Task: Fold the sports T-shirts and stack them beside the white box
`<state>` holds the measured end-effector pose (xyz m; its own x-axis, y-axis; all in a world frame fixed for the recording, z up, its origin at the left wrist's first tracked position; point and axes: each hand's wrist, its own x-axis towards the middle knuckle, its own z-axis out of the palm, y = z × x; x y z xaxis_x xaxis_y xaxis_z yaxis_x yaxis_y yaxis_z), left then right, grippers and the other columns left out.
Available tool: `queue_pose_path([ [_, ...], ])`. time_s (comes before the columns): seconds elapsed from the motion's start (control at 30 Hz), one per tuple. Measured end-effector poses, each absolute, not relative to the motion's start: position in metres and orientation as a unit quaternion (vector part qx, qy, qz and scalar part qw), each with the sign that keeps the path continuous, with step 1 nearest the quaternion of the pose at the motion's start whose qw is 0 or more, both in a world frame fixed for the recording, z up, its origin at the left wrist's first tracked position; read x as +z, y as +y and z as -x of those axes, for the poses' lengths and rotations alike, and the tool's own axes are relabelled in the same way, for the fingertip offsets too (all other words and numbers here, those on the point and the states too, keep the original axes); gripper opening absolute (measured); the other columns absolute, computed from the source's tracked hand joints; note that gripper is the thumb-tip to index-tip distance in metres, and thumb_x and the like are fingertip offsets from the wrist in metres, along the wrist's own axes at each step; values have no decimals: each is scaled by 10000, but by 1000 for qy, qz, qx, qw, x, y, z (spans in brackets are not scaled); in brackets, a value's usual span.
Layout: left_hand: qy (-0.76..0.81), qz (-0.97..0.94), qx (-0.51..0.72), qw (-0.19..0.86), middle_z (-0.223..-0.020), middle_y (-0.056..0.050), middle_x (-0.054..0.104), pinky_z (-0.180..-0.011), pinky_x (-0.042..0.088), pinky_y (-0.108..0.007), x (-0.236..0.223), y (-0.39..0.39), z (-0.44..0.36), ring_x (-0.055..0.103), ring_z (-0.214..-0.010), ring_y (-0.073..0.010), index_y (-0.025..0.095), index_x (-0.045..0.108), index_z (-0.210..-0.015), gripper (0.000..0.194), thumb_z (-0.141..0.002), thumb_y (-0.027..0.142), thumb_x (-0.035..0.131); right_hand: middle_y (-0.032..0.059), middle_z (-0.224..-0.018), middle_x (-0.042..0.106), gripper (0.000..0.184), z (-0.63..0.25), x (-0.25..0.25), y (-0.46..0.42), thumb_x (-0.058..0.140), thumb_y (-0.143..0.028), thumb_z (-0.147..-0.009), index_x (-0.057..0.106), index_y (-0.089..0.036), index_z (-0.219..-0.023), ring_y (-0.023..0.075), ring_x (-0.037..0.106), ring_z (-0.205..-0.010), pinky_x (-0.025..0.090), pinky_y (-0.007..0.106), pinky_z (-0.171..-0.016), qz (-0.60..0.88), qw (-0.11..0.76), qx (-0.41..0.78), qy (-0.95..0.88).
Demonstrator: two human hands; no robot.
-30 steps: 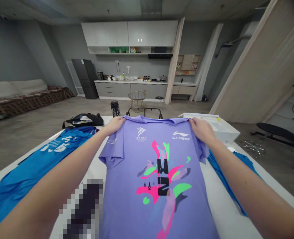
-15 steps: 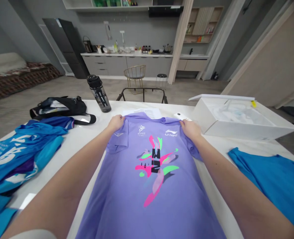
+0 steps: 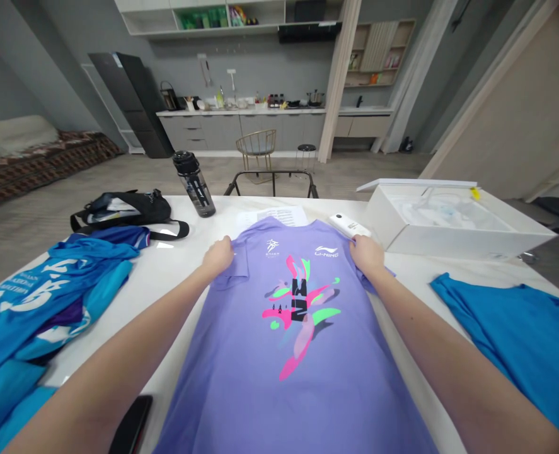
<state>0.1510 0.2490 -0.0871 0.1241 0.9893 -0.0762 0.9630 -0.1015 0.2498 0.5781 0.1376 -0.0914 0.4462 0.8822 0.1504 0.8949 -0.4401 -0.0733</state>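
Observation:
A purple T-shirt (image 3: pixel 251 340) with a bright pink, green and black print lies spread on the white table, its collar toward the far side. My left hand (image 3: pixel 219 255) is closed on the shirt's left shoulder, by the sleeve. On the opposite shoulder, my right hand (image 3: pixel 368 253) grips the fabric near the other sleeve. A white rectangular device (image 3: pixel 349 225) lies just beyond my right hand. Under the collar's far edge is a printed paper sheet (image 3: pixel 288 216).
Blue printed shirts (image 3: pixel 24 284) and a black bag (image 3: pixel 123 208) lie at the left. A dark bottle (image 3: pixel 195 184) stands at the far edge. An opened white box (image 3: pixel 468 243) and a blue garment (image 3: pixel 510 334) are at the right. Near my left forearm is a phone (image 3: pixel 132 425).
The shirt's collar and shoulders have come down flatter on the table, and both hands are slightly lower and wider apart. The view has tilted up a little, and the phone now shows.

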Motion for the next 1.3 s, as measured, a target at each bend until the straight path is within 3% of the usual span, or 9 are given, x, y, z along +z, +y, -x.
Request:
queue_pose_path([
  [0.17, 633, -739, 52, 224, -931, -129, 759, -765, 507, -325, -84, 235, -109, 713, -902, -290, 194, 703, -855, 154, -867, 298, 591, 170, -1173, 703, 366, -580, -95, 131, 430, -349, -1029, 690, -154, -1199, 305, 673, -1023, 500, 397, -857, 824, 76, -57, -558],
  [0.27, 633, -728, 94, 246, -838, -69, 750, -724, 496, -302, -80, 233, -83, 698, -815, -251, 216, 710, -787, 159, -841, 323, 605, 167, -1174, 687, 385, -573, -89, 120, 430, -384, -1031, 662, -148, -1228, 322, 632, -1079, 488, 419, -887, 806, 97, -91, -576],
  [0.4, 664, -684, 191, 232, -859, -72, 741, -691, 487, -296, -79, 250, -72, 685, -814, -240, 184, 722, -941, 277, -878, 373, 529, 178, -1233, 645, 406, -544, -77, 92, 418, -408, -1032, 632, -152, -1263, 346, 557, -1183, 446, 473, -980, 766, 146, -141, -609],
  [0.53, 687, -640, 268, 215, -1011, -126, 744, -785, 512, -310, -79, 273, -78, 694, -928, -244, 125, 698, -1107, 384, -908, 343, 453, 146, -1316, 623, 426, -500, -83, 55, 420, -467, -1032, 618, -189, -1287, 299, 573, -1204, 454, 432, -1019, 730, 166, -64, -660],
  [0.63, 708, -619, 290, 177, -1114, -176, 711, -915, 495, -410, -76, 273, -78, 665, -1065, -315, 118, 660, -1212, 472, -911, 427, 468, 138, -1491, 525, 504, -478, -100, 32, 401, -522, -1034, 573, -203, -1384, 299, 499, -1355, 389, 467, -1126, 719, 139, 1, -681],
  [0.77, 624, -748, 196, 111, -1266, -152, 635, -1021, 447, -474, -74, 247, -60, 598, -1199, -357, 219, 618, -1310, 628, -810, 600, 600, 98, -1616, 398, 587, -474, -116, 20, 351, -572, -1042, 486, -240, -1507, 325, 308, -1511, 207, 579, -1221, 713, 87, 21, -696],
  [0.97, 482, -867, 56, 114, -1367, -66, 613, -1110, 389, -421, -82, 216, -20, 558, -1284, -291, 317, 635, -1323, 547, -777, 307, 593, 72, -1659, 316, 648, -479, -113, 23, 303, -643, -1028, 401, -300, -1570, 332, 232, -1542, 141, 628, -1221, 715, 64, 35, -695],
  [1.17, 631, -697, 253, 228, -1001, -75, 734, -965, 499, -343, -85, 220, -8, 668, -1009, -251, 229, 727, -913, 182, -806, 298, 598, 80, -1662, 313, 666, -483, -112, 25, 310, -653, -1019, 380, -299, -1579, 346, 223, -1541, 162, 632, -1209, 709, 40, 30, -704],
  [1.3, 698, -537, 385, 277, -946, -76, 695, -764, 554, -305, -79, 231, 4, 668, -827, -185, 189, 632, -1079, 267, -846, 264, 523, 82, -1664, 308, 665, -488, -113, 24, 316, -647, -1018, 372, -300, -1582, 347, 216, -1542, 175, 634, -1205, 701, 34, 26, -712],
])
